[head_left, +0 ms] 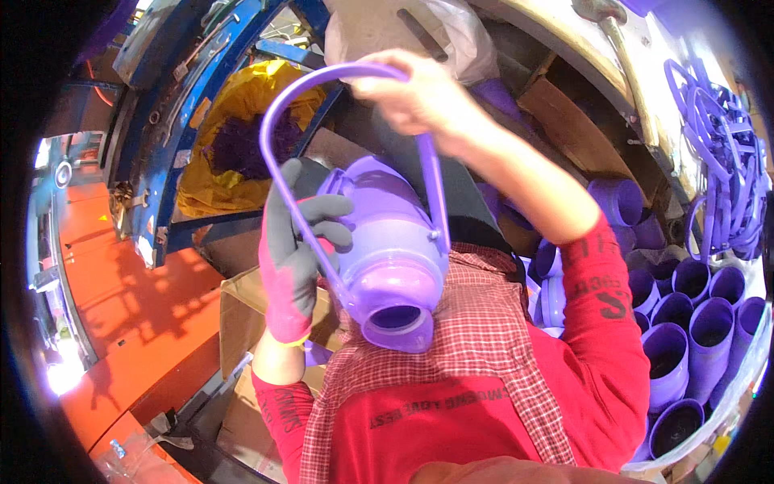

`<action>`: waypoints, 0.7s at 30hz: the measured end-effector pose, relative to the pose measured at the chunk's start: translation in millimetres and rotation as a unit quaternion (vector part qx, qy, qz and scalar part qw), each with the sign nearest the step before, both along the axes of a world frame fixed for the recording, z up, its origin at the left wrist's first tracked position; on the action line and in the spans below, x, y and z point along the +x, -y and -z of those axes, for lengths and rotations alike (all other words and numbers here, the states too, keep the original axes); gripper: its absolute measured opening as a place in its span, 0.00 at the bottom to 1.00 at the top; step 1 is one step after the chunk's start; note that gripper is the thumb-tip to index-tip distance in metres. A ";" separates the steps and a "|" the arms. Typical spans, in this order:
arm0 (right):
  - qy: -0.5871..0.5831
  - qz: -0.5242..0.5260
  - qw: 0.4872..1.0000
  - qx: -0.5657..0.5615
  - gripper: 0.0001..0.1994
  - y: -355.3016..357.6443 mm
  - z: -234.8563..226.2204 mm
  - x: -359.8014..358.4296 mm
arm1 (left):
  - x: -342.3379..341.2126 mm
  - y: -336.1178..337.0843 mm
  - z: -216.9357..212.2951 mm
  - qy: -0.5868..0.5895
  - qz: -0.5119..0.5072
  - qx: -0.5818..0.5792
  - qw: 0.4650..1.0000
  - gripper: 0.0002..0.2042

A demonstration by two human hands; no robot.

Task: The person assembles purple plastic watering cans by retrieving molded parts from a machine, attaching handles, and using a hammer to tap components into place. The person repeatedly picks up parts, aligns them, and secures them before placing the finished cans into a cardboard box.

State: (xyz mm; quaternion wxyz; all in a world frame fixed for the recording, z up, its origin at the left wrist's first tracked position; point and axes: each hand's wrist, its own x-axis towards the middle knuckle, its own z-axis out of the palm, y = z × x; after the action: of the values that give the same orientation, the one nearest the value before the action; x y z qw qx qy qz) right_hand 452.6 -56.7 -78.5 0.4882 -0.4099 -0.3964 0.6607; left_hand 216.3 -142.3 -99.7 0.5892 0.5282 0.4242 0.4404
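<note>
A purple plastic jug-like vessel (387, 218) is tilted in front of my chest, its round mouth with a lipped rim pointing down toward me. A long purple strap handle (278, 121) arches over it, one end reaching the collar near the mouth, the other running down to a small peg on the right side. My left hand (298, 242), in a grey and pink glove, is wrapped against the vessel's left side, beneath the strap. With my bare right hand (415, 89) I grip the strap handle at its top right. That hand is slightly blurred.
At right, a lined container (758, 367) holds several purple cylindrical vessels (665, 355). Purple straps (726, 161) hang in a bundle above it, near a hammer (617, 40). Left are an orange machine surface (137, 298), a blue frame (173, 169), and a yellow bag (214, 194) with purple bits.
</note>
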 end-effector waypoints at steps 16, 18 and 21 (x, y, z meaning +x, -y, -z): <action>-0.108 -0.085 0.983 -0.122 0.12 75.0 72.0 -31.6 | -26.7 39.5 50.7 0.066 -0.180 -0.013 0.981 0.34; -0.094 -0.097 0.982 -0.132 0.13 78.8 74.6 -29.7 | -20.6 43.8 58.4 0.113 -0.186 0.022 0.976 0.33; -0.085 -0.092 0.984 -0.126 0.17 82.4 77.8 -29.6 | -14.1 50.7 70.0 0.184 -0.186 0.033 0.964 0.31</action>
State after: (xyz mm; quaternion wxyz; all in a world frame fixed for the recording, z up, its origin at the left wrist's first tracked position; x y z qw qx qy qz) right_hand 423.0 -139.1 -156.3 0.4012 -0.3723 -0.3030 0.7802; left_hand 202.2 -193.0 -169.7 0.5471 0.3684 0.3848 0.6457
